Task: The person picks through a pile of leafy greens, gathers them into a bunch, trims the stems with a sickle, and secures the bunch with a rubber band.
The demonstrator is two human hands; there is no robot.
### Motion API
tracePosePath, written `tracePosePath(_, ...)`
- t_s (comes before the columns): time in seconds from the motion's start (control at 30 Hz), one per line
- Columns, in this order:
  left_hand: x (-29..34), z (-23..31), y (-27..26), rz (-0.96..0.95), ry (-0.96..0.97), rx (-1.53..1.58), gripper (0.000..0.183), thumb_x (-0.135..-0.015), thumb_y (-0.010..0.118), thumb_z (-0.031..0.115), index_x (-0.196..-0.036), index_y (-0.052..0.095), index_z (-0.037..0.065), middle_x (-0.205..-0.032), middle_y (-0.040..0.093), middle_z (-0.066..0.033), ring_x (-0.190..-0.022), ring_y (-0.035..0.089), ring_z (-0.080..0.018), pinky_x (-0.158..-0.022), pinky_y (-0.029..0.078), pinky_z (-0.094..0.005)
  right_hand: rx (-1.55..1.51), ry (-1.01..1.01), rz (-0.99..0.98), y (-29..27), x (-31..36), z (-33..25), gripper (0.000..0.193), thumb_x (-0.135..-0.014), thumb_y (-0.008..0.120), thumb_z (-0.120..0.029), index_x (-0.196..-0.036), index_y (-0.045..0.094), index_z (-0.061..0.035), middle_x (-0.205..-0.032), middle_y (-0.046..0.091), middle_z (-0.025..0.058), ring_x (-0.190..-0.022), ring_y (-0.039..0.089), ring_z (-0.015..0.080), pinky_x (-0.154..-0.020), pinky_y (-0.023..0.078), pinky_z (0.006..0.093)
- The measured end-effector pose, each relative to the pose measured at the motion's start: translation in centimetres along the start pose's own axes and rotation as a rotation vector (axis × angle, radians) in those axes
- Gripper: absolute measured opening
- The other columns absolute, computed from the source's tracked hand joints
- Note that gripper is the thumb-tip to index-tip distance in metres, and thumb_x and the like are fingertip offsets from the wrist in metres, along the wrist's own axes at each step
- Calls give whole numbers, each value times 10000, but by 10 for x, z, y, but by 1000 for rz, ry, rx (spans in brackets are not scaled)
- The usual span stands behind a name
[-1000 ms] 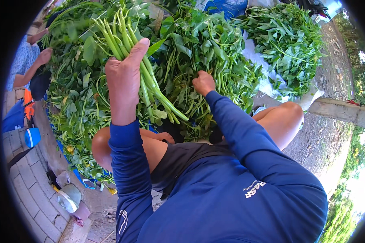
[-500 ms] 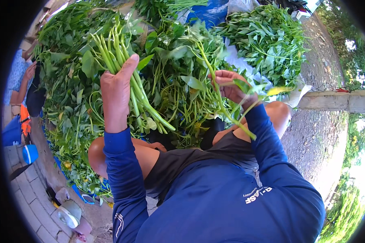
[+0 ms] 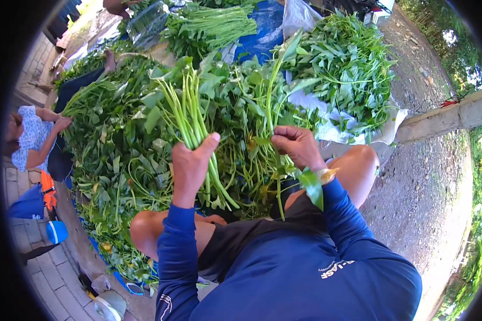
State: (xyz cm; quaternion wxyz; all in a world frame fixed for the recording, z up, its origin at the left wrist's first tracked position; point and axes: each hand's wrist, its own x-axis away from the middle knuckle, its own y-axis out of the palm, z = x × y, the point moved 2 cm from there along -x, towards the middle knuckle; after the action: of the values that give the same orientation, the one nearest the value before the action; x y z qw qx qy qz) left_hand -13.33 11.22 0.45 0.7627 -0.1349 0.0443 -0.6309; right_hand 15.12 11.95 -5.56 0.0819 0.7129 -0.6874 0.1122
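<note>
Left hand: the left hand (image 3: pixel 190 166) is closed round a bunch of long pale-green stalks with leafy tops (image 3: pixel 190 115), thumb up, the cut ends fanning out below the fist toward the person's lap.
Right hand: the right hand (image 3: pixel 296 147) is pinched on a single thin green stem with a broad leaf (image 3: pixel 273 91), held upright just to the right of the bunch — a loose green leaf (image 3: pixel 311 184) hangs by its wrist.
Step in hand: it looks like gathering — one stem at a time is being brought to the bunch in the left fist.
Next move: judged from this, the single stem has to be laid alongside the held stalks with its cut end level, the left fingers loosening just enough to take it in without letting the others slip.
Just beyond the hands: a deep heap of loose green leafy stalks (image 3: pixel 118 155), touching the bunch from behind.
Far right of the hands: another pile of leafy greens on white sheeting (image 3: pixel 348 69).
Far left: another person's hand (image 3: pixel 61 124) rests on the heap.
</note>
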Motion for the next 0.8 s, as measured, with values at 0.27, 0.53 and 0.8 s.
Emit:
tracePosePath(0.27,15,-18,35,-171,99,291,260,-978,792,300,-1077,792,60,-856,743,-3,-752,645,-80,-613,506,-259,-30,-30,-345,49,22,-32,303,-1033,649,-71,-1321,688,13,-1071,732,27,-966,650,90,-891,535,268)
tracePosePath(0.53,-6,-33,36,-219,-20,341,390,-931,804,248,-1177,753,-50,-1057,778,-94,-965,707,-141,-842,582,-322,176,-207,-544,72,-8,-20,86,-980,645,-109,-986,697,-40,-875,675,-22,-826,610,103,-770,499,281)
tracePosePath(0.8,-37,-33,17,-31,-69,568,188,-924,822,101,-1099,770,58,-991,762,-24,-861,705,-109,-778,572,-274,-711,414,337,-34,-31,85,126,-1016,675,-202,-1070,691,-90,-816,656,7,-683,577,142,-662,538,288)
